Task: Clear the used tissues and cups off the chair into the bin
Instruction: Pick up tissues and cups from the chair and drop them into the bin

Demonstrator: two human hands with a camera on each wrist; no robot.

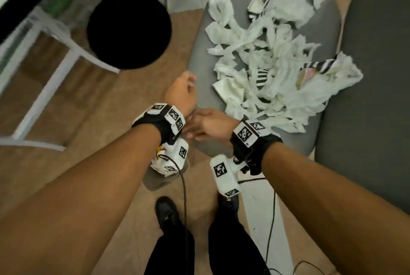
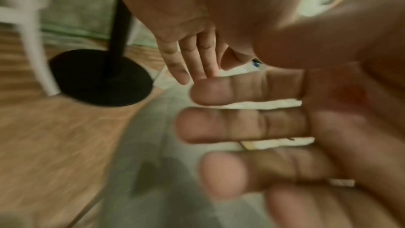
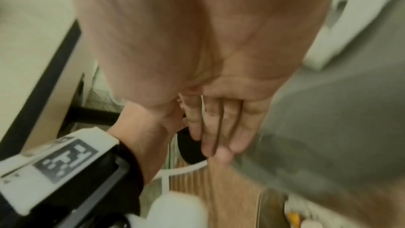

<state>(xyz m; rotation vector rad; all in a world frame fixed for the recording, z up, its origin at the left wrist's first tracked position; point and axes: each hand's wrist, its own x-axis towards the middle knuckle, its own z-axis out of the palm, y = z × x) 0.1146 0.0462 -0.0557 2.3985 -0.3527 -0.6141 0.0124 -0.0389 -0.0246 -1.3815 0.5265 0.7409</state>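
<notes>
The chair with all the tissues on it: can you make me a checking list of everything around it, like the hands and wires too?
Surface: grey chair seat, mostly covered.
Job's things: white tissues heaped; striped cups crushed among them; bin not identifiable.
Clutter: nothing seen besides the heap.
Grips: left hand and right hand both empty, fingers straight, near the seat's front edge.
Cables: black cable hanging from the wrist units.
Surroundings: black round stand base, white frame, wooden floor.
</notes>
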